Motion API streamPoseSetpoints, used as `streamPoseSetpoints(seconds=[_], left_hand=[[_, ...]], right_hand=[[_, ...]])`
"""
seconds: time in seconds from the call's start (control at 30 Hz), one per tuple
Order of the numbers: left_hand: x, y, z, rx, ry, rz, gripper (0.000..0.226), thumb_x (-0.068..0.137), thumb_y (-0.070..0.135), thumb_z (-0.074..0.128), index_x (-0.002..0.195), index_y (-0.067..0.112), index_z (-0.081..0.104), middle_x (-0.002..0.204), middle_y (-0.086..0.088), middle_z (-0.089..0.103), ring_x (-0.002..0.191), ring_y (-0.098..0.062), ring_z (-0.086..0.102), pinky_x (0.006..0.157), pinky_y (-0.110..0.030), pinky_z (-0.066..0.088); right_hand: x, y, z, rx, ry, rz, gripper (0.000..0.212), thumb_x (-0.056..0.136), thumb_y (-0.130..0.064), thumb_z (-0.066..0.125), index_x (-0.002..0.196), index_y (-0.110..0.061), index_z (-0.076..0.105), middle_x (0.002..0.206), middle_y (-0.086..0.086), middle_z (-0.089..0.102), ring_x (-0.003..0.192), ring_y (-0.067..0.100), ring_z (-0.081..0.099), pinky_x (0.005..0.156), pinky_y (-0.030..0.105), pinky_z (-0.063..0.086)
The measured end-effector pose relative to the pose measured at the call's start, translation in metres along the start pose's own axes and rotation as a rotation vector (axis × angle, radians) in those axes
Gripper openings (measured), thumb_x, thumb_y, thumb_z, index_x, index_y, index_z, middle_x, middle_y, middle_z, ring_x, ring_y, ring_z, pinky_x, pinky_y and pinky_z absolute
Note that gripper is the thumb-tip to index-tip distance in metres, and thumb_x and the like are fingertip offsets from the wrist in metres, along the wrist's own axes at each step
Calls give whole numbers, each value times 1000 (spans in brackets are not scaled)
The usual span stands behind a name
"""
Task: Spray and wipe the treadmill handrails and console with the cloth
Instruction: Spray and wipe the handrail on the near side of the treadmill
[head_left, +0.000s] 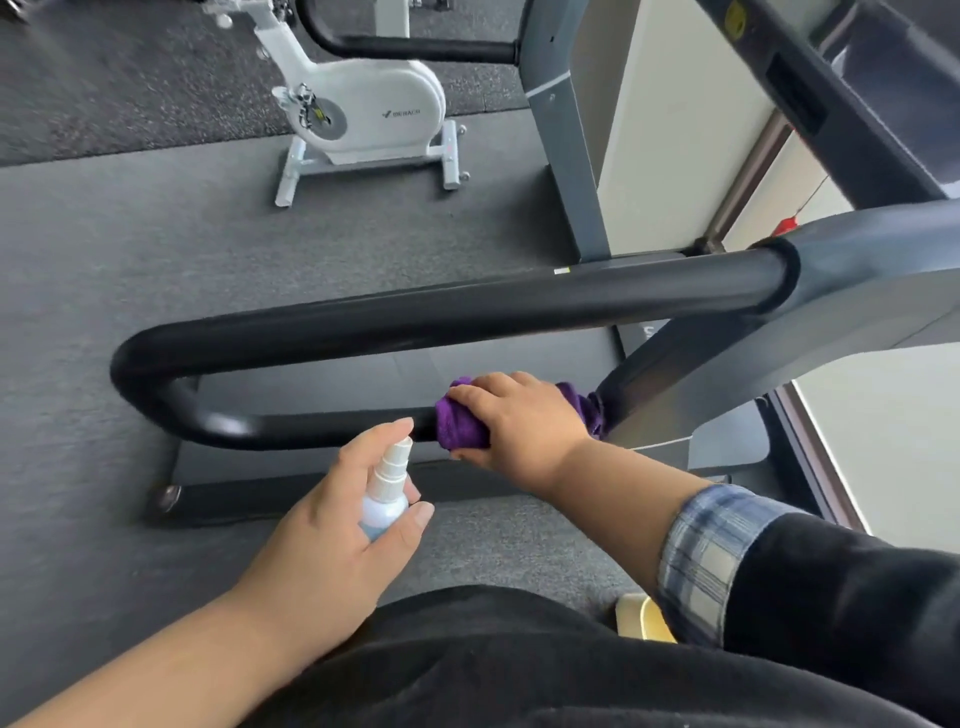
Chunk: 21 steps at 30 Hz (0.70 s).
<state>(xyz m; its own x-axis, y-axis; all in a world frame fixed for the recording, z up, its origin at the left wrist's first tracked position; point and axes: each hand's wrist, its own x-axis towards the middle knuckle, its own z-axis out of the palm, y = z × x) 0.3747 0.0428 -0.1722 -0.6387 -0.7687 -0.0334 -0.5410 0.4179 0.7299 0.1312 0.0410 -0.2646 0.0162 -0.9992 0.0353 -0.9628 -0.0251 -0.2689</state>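
Right hand (519, 421) grasps the purple cloth (460, 426) around the lower handrail (322, 426); left hand (343, 525) grips the spray bottle (387, 491). Its nozzle sits close to the rail, so a careless squirt could wet the right hand's knuckles, or mist the floor mat (156, 260) instead.

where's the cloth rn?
Head view, lower right of centre: the purple cloth is wrapped round the lower bar of the black handrail, gripped by the right hand, beside the spray bottle.

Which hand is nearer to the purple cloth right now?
Right. The right hand grips the cloth, wrapping it round the lower handrail bar. The left hand holds the spray bottle just short of the bar, apart from the cloth.
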Motion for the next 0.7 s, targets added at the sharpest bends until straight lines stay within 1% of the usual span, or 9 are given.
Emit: streamPoseSetpoints(seconds=[0.1,0.2,0.27,0.33,0.4,0.47,0.53,0.6,0.7], left_hand=[[3,15,15,20,-18,-5,60,84,50,62,125,76,28,107,25,63,100,-3,60,81,-11,40],[7,35,27,54,-37,32,61,83,53,62,125,79,26,111,32,57,102,2,58,81,-1,37],[10,47,32,61,-47,53,60,80,59,58,125,80,23,112,36,54,103,5,57,83,0,36],[12,54,35,56,-42,56,60,79,62,54,126,80,22,112,38,53,103,5,57,83,0,36],[11,57,35,46,-24,57,62,82,57,59,127,79,23,111,37,54,102,4,57,83,0,36],[9,58,33,49,-7,55,67,87,45,67,127,78,24,109,33,55,101,3,58,82,0,36],[5,58,31,61,8,51,71,89,38,70,127,78,25,108,31,56,100,3,58,82,0,36],[1,56,29,80,37,36,72,87,38,69,127,78,26,108,32,57,100,3,58,83,0,35],[-7,50,28,88,86,-5,67,88,40,68,127,77,28,107,25,61,99,-3,60,83,-2,37]], right_hand=[[7,-7,0,20,-37,-42,75,83,-69,60,145,-32,42,135,-2,56,114,28,57,86,45,54],[3,6,-6,44,-88,-114,83,83,-63,65,151,-28,32,142,0,51,120,28,53,93,45,51],[-3,23,-12,55,-116,-121,86,82,-61,68,152,-27,31,144,-1,49,122,27,51,96,44,49],[-12,37,-16,31,-117,-87,83,82,-64,66,150,-31,31,144,-3,48,122,28,50,96,46,47],[-20,45,-16,-22,-97,-50,81,82,-69,62,149,-36,31,144,-3,47,123,30,49,99,51,44],[-23,44,-15,-67,-96,-22,81,82,-71,60,148,-39,28,146,2,44,128,34,45,102,56,40],[-19,41,-13,-56,-120,-7,80,82,-70,61,147,-40,26,142,5,46,122,35,50,94,54,48],[-12,39,-14,-28,-143,-33,78,83,-68,62,146,-39,25,134,3,50,110,34,56,82,49,54],[-5,36,-13,-4,-151,-54,76,83,-65,64,145,-38,28,129,2,53,104,32,58,80,48,55]])
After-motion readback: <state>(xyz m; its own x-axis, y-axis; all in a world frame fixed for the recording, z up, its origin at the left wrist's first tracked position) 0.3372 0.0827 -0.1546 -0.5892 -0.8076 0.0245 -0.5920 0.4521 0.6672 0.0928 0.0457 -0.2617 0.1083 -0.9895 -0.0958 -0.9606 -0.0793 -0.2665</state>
